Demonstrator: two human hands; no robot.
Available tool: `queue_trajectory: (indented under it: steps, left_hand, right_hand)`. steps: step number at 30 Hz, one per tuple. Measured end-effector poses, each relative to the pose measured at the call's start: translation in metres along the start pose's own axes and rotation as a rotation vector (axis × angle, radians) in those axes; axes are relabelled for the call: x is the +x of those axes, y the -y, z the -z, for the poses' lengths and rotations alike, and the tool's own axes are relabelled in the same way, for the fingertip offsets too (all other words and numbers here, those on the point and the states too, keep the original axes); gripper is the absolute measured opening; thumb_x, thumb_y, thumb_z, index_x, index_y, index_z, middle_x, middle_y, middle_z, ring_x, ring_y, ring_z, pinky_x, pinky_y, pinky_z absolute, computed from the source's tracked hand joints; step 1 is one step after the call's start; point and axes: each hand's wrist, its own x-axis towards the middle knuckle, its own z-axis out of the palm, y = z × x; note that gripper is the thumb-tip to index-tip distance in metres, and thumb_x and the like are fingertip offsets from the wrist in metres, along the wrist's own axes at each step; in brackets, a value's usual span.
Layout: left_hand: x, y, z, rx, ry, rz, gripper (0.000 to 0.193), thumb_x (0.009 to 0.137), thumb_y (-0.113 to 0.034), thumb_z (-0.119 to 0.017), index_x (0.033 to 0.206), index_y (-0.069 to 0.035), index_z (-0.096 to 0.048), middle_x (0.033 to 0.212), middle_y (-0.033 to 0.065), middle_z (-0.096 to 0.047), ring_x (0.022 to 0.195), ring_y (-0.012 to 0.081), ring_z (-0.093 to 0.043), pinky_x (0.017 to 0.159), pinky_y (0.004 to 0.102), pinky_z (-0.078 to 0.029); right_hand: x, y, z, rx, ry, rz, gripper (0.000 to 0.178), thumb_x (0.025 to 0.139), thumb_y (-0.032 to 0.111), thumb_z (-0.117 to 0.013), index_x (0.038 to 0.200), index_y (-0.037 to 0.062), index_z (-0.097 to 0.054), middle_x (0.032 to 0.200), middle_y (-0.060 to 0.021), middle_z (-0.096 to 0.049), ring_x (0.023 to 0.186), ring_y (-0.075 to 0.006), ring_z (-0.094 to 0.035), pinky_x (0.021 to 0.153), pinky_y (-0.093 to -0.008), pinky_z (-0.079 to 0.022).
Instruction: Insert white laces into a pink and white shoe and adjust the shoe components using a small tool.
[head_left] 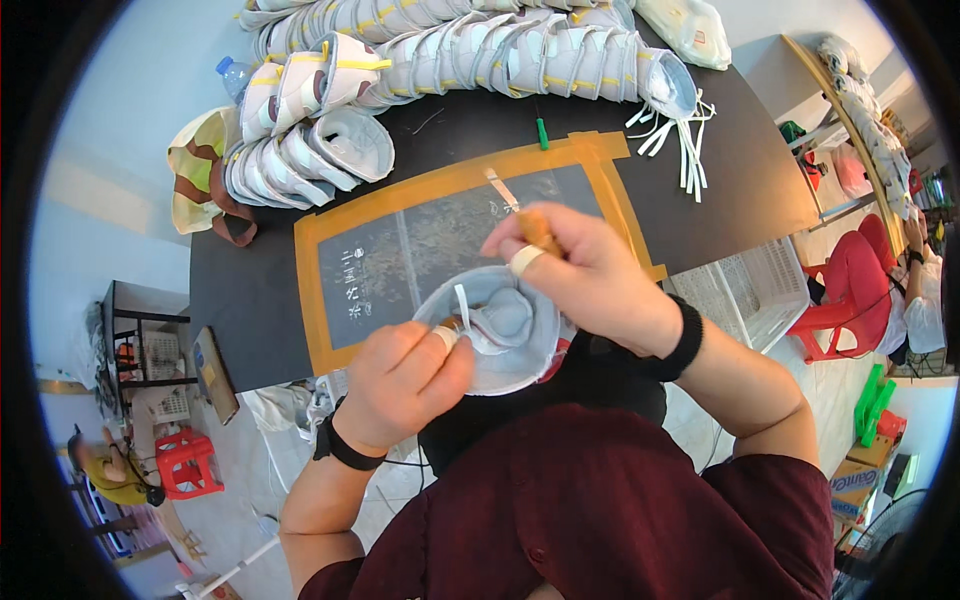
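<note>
A pale grey fabric shoe upper (540,335) rests against my body at the table's near edge, its opening facing up. My left hand (415,375) is closed, pinching the upper's left side; beside the fingertips stands a narrow white strip (462,305). My right hand (590,270) is wrapped round a wooden-handled tool (540,232) just above the upper's far right rim. A thin, light-coloured end (503,190) of the tool points away to the far left. Tape covers a finger on the left hand and the thumb of the right. My left fingertips are partly hidden.
A mat (450,250) edged with tan tape lies on the dark table (750,190). Nested rows of shoe uppers (510,60) line the far side. White strips (690,150) hang there near a green-handled tool (542,134). Right of the table is a white crate (750,290).
</note>
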Motion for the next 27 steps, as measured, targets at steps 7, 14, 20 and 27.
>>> queue_trajectory:
  steps: [7,14,20,27]
  left_hand:
    - [0.004,-0.003,-0.003,-1.270,-0.358,1.273,0.023,0.094,-0.014,-0.066,0.112,0.000,-0.063,0.101,0.0038,-0.066,0.076,0.0087,-0.057,0.067,0.0271,-0.048]
    - [-0.003,-0.003,-0.010,-1.629,-0.292,1.407,0.023,0.093,-0.016,-0.067,0.113,-0.005,-0.064,0.100,0.0022,-0.067,0.083,0.0079,-0.058,0.068,0.0238,-0.044]
    - [0.001,-0.007,-0.012,-1.777,-0.297,1.429,0.027,0.093,-0.018,-0.066,0.118,-0.008,-0.062,0.101,0.0010,-0.066,0.082,0.0069,-0.058,0.065,0.0229,-0.043]
    - [-0.002,-0.013,-0.022,-1.841,-0.318,1.398,0.030,0.094,-0.019,-0.065,0.121,-0.008,-0.060,0.100,0.0000,-0.065,0.081,0.0063,-0.058,0.062,0.0219,-0.042]
  right_hand:
    - [-0.014,0.002,0.015,0.198,-0.059,0.034,0.014,0.096,0.012,-0.057,0.107,0.0042,-0.062,0.098,-0.0002,-0.061,0.090,-0.0075,-0.055,0.082,-0.0263,-0.047]
    - [-0.015,-0.013,0.000,0.073,-0.147,-0.070,0.019,0.095,0.014,-0.063,0.111,0.0052,-0.060,0.101,-0.0022,-0.061,0.093,-0.0093,-0.057,0.087,-0.0282,-0.047]
    - [-0.012,-0.034,-0.001,0.026,-0.169,-0.035,0.021,0.094,0.015,-0.065,0.112,0.0054,-0.060,0.100,-0.0029,-0.060,0.095,-0.0110,-0.056,0.086,-0.0275,-0.047]
    - [-0.020,-0.030,0.001,0.085,-0.160,-0.089,0.022,0.093,0.014,-0.065,0.113,0.0052,-0.060,0.100,-0.0036,-0.060,0.092,-0.0111,-0.056,0.083,-0.0274,-0.047]
